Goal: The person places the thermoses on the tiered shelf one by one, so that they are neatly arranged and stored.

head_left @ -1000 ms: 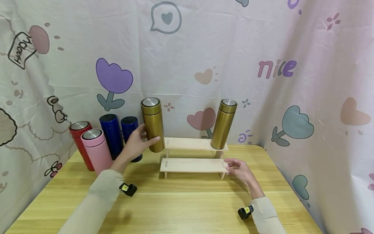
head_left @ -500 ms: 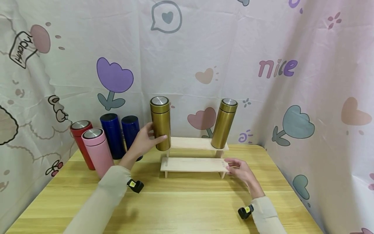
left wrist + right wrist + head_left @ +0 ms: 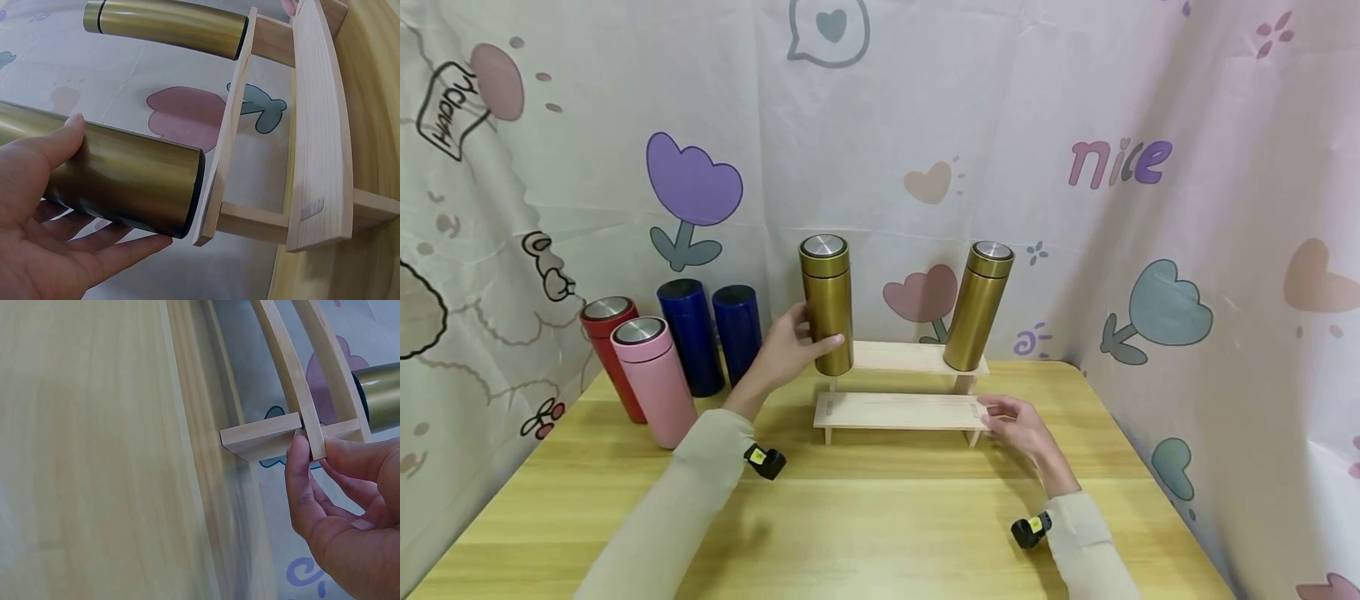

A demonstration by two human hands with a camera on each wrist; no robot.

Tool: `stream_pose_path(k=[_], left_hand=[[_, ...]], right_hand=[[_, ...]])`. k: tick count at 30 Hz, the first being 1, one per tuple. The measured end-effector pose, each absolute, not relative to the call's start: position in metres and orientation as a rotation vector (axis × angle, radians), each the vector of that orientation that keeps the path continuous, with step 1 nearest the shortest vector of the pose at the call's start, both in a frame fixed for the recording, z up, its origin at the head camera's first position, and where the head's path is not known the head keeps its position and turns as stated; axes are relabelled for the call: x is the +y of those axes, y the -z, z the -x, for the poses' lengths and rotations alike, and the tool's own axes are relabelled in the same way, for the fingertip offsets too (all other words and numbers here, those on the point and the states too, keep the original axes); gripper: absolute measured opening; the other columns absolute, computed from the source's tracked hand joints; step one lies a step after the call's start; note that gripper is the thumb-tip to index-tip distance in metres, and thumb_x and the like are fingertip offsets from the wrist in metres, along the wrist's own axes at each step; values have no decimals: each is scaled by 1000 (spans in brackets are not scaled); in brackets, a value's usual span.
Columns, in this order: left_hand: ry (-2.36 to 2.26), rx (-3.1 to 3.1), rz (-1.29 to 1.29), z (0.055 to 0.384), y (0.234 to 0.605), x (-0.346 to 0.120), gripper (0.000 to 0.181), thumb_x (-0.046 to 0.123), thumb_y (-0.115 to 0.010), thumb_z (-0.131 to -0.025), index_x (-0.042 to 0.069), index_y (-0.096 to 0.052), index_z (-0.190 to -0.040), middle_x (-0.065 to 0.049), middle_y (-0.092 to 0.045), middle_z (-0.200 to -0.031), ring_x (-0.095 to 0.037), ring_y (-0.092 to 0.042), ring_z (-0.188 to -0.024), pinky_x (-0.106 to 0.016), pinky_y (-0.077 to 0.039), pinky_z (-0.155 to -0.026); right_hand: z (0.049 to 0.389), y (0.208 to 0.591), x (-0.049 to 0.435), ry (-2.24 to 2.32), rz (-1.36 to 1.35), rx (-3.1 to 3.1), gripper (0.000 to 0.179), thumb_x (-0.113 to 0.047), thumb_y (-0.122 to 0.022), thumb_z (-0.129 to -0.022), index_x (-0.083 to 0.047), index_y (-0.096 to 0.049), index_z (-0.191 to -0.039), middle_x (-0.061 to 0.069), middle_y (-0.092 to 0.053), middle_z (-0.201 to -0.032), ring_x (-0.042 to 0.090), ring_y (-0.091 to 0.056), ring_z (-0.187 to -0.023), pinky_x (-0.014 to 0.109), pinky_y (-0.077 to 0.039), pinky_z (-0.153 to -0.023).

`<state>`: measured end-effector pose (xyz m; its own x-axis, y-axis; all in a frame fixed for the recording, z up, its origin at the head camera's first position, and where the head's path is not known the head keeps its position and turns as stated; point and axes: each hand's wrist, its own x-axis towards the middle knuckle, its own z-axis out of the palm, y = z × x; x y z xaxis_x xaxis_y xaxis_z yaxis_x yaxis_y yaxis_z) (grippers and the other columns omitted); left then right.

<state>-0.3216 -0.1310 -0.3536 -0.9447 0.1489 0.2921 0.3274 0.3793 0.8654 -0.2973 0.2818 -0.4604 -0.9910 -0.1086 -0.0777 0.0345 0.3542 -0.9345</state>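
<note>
My left hand grips a gold thermos bottle with a steel-topped lid, thumb on the near side and fingers behind. In the left wrist view, the dark base of this bottle is right at the left end of the upper board of a wooden two-step rack. A second gold thermos stands on that rack's right end. Lower down, my right hand pinches the right end of the lower board between thumb and fingers, as the right wrist view shows. Nothing stands on the lower board.
At the left of the wooden table stand a red thermos, a pink thermos and two dark blue ones, a taller and a shorter. A printed curtain hangs behind and along both sides.
My left hand has carried the gold thermos rightward, from beside the rack to over the left end of its upper board. The right hand keeps its hold on the lower board.
</note>
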Motion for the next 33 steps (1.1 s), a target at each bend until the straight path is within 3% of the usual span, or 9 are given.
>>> stream_pose_path(k=[7,20,33], left_hand=[[1622,-2447,461,327,353,-120,79,30,-80,-91,-3,-41,-151,-24,-54,-146,-42,-55,-133,-57,-48,-112],[1685,-2470,429,327,356,-105,78,32,-79,-92,2,-40,-153,-20,-52,-148,-45,-58,-129,-57,-53,-106],[1732,-2479,413,335,356,-84,82,34,-79,-91,6,-36,-156,-18,-49,-152,-42,-53,-135,-58,-50,-110]], right_hand=[[300,458,284,1707,67,2496,47,2,-64,-97,7,-54,-143,31,-56,-132,16,-67,-95,35,-63,-89],[301,460,283,1719,87,2492,47,2,-64,-97,9,-52,-143,28,-59,-126,14,-68,-91,38,-63,-90],[299,461,283,1745,80,2463,48,3,-65,-97,10,-52,-142,28,-59,-125,14,-68,-91,37,-64,-89]])
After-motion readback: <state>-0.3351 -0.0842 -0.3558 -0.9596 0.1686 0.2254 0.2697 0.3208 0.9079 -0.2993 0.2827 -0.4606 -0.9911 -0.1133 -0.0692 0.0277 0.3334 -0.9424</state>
